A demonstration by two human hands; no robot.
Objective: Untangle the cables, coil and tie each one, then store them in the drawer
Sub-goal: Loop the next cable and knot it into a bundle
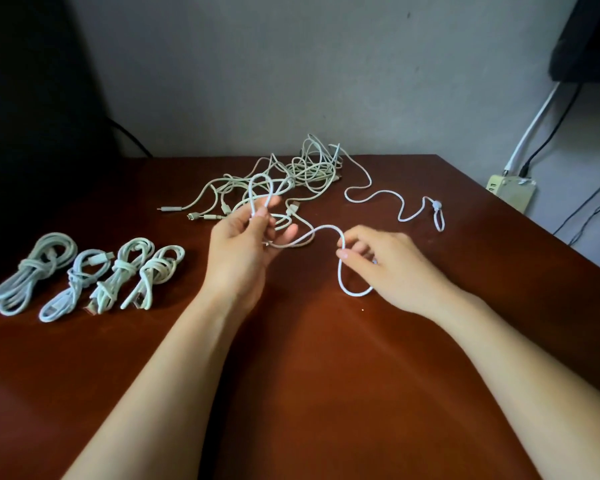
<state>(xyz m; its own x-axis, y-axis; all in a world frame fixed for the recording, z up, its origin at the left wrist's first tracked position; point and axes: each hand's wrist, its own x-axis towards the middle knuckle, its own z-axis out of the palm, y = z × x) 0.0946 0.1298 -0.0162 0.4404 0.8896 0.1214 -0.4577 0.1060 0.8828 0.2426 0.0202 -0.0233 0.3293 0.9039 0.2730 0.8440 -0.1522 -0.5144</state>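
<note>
A white cable [321,231] runs between both hands above the brown table [291,375]. My left hand [246,244] pinches a folded loop of it, and the loop stands up above the fingers. My right hand [381,261] pinches the same cable further along, with a loop hanging below the fingers onto the table. Behind the hands lies a tangled heap of pale cables [291,174]. Another white cable [395,202] snakes loose to the right of the heap. Several coiled and tied cables [84,275] lie in a row at the left.
A grey wall rises right behind the table's far edge. At the right, a power strip [510,190] with black and white leads hangs on the wall beyond the table's corner. A dark object stands at the far left.
</note>
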